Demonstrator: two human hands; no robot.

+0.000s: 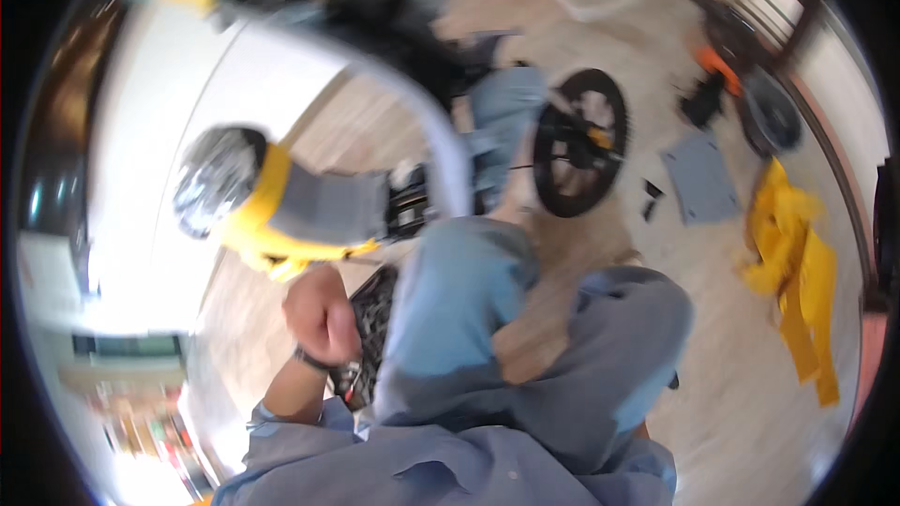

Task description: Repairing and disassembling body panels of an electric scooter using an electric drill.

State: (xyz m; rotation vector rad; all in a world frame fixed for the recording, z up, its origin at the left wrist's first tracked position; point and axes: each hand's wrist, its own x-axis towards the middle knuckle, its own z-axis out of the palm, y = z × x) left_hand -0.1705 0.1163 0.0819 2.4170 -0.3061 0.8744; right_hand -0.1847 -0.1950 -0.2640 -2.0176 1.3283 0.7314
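My left hand (pixel 322 314), with a dark band at the wrist, is closed into a fist. Whatever its fingers may hold is hidden. Just right of it lies a black open tool case (pixel 373 323) with small parts inside, blurred. Beyond the hand is a yellow and grey vehicle body part (pixel 314 201), its far-left end wrapped in shiny clear plastic (pixel 214 183). My bent knees in blue-grey trousers (pixel 459 309) fill the middle. My right hand does not show. A black-tyred wheel (pixel 581 142) stands past my knees.
A person's blue-grey trouser leg (pixel 506 108) is near the wheel. On the floor to the right lie a grey flat panel (pixel 701 178), yellow sheet pieces (pixel 797 262) and a small black part (pixel 652 195). A dark round piece (pixel 771 112) leans by the far-right wall.
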